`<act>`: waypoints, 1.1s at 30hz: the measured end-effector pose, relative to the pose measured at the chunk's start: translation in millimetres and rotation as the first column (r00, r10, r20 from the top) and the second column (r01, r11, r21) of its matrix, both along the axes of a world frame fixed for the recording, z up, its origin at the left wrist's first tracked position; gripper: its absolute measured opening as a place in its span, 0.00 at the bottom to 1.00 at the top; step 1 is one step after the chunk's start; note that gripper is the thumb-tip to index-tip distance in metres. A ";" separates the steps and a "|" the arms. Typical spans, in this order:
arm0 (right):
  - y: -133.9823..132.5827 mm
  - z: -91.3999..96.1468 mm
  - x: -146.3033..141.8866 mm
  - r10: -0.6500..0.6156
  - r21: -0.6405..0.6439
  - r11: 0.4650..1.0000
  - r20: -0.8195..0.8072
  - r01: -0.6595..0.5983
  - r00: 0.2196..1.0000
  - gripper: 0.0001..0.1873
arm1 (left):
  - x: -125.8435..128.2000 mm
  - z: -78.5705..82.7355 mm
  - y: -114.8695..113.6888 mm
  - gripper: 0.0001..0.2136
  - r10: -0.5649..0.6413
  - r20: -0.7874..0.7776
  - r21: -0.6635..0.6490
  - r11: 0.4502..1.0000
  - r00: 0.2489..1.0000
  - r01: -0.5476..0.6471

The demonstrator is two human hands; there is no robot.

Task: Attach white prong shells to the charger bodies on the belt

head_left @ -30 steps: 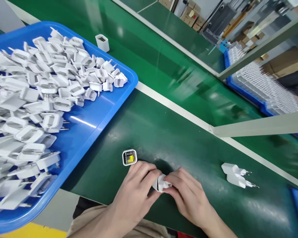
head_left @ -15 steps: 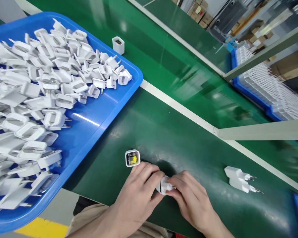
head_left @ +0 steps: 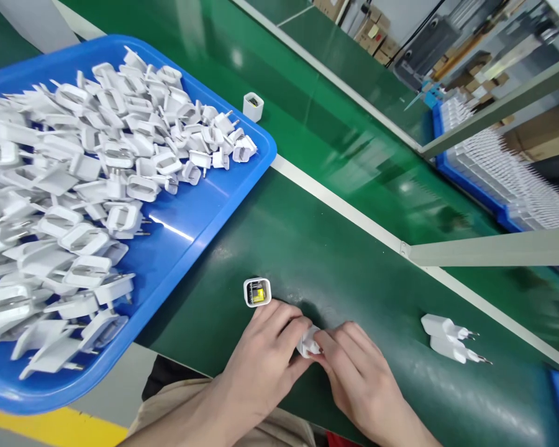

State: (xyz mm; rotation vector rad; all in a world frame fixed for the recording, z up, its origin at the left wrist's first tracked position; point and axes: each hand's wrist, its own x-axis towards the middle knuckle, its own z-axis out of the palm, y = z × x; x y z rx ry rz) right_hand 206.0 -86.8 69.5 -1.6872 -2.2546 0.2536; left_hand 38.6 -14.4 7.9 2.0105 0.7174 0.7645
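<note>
Both hands, left hand [head_left: 256, 366] and right hand [head_left: 358, 379], are pinched around one white charger [head_left: 308, 341] at the counter's near edge. Two finished plugs [head_left: 449, 344] lie off right, one open shell [head_left: 257, 292] waits, and the blue tray [head_left: 205, 211] is still loaded, so lots left I'd say.

Two hands [head_left: 265, 366] on the mat, both pinching one white charger [head_left: 308, 341]. One open charger shell [head_left: 257, 292] just beside them, one more shell [head_left: 253, 106] up past the tray. Two finished plugs [head_left: 449, 339] off to the right, touching. One blue tray [head_left: 205, 211] heaped with white plug caps [head_left: 88, 186], way too many to count.
</note>
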 end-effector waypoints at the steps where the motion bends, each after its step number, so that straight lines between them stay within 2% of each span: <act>1: 0.9 0.4 0.0 0.006 0.006 1.000 0.006 -0.006 1.000 0.10 | -0.2 0.0 0.0 0.09 0.002 0.003 -0.001 1.000 1.000 -0.002; 6: 4.0 0.9 2.8 0.066 0.025 0.997 0.103 -0.069 0.992 0.11 | -0.7 -1.7 -1.6 0.07 -0.005 0.005 -0.004 1.000 1.000 0.005; 11: 7.1 3.1 2.7 0.106 0.000 0.994 0.128 -0.107 0.986 0.11 | 0.4 -4.5 -3.1 0.06 0.032 0.002 0.048 0.998 0.999 -0.033; 14: 12.5 9.7 1.2 0.103 -0.040 0.994 0.103 -0.100 0.989 0.13 | 1.1 -5.7 -3.4 0.08 0.045 -0.014 0.080 0.996 0.999 -0.044; 17: 15.8 21.1 0.8 0.109 -0.097 0.989 0.002 -0.108 0.994 0.12 | 1.3 -5.7 -3.1 0.10 0.074 -0.020 0.108 0.992 0.997 -0.071; 19: 12.8 28.5 0.5 0.015 -0.046 0.999 -0.087 -0.019 0.996 0.07 | 0.9 -4.5 -2.8 0.12 0.083 -0.027 0.106 0.991 0.996 -0.080; 20: 9.7 31.2 0.0 -0.068 0.004 0.998 -0.146 0.069 0.987 0.04 | 0.5 -3.6 -2.7 0.13 0.082 -0.032 0.101 0.992 0.996 -0.079; 22: 2.0 34.5 -1.5 -0.234 0.073 0.962 -0.281 0.264 0.931 0.07 | -0.7 -1.9 -2.8 0.15 0.074 -0.039 0.088 0.994 0.997 -0.070; 24: -4.7 35.3 -3.5 -0.332 0.014 0.930 -0.399 0.367 0.855 0.09 | -1.9 -0.9 -3.0 0.15 0.072 -0.041 0.080 0.994 0.997 -0.069; 27: -8.5 33.6 -6.8 -0.391 -0.245 0.919 -0.492 0.308 0.777 0.11 | -2.8 -1.5 -2.9 0.14 0.077 -0.041 0.086 0.994 0.996 -0.073; 29: -7.6 30.9 -9.1 -0.410 -0.343 0.903 -0.514 0.257 0.754 0.16 | -2.8 -2.5 -2.2 0.14 0.070 -0.050 0.095 0.993 0.996 -0.065; 31: -5.8 26.9 -11.7 -0.393 -0.302 0.913 -0.466 0.275 0.793 0.15 | -2.9 -3.0 -1.4 0.14 0.058 -0.063 0.097 0.994 0.996 -0.051; 33: -3.7 22.3 -14.7 -0.336 -0.174 0.941 -0.352 0.292 0.874 0.12 | -3.4 -2.8 -0.9 0.14 0.052 -0.067 0.099 0.994 0.996 -0.045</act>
